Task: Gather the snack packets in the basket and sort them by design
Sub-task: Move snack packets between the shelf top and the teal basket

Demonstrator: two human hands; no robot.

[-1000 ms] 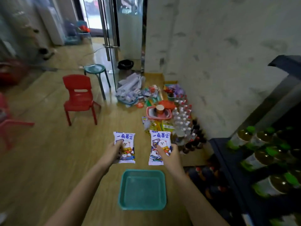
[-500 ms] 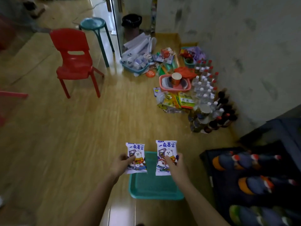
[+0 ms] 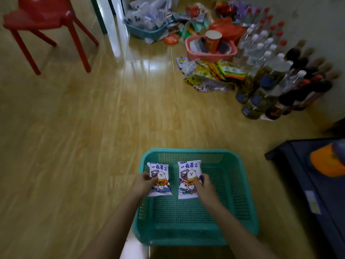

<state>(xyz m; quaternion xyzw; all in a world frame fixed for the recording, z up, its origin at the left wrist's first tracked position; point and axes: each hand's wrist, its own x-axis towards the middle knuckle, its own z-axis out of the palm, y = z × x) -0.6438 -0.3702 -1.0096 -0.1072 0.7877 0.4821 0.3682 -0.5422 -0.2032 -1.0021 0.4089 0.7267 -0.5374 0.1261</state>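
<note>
Now each hand grips one matching snack packet over the teal basket [image 3: 242,184]: left hand [image 3: 143,184] holds the left packet [image 3: 159,179], right hand [image 3: 204,187] the right packet [image 3: 189,179], side by side, apart.

The bare left forearm [image 3: 115,221] runs from the bottom edge of the frame, left of centre, up and to the right. The bare right forearm [image 3: 233,225] runs from the bottom right up and to the left, so the two draw closer toward the lower middle. The left hand [image 3: 143,184] has curled fingers and pinches the left packet [image 3: 160,176] by its left edge. The right hand [image 3: 204,186], level with it and a little apart, pinches the right packet [image 3: 188,172] by its lower right side.
</note>
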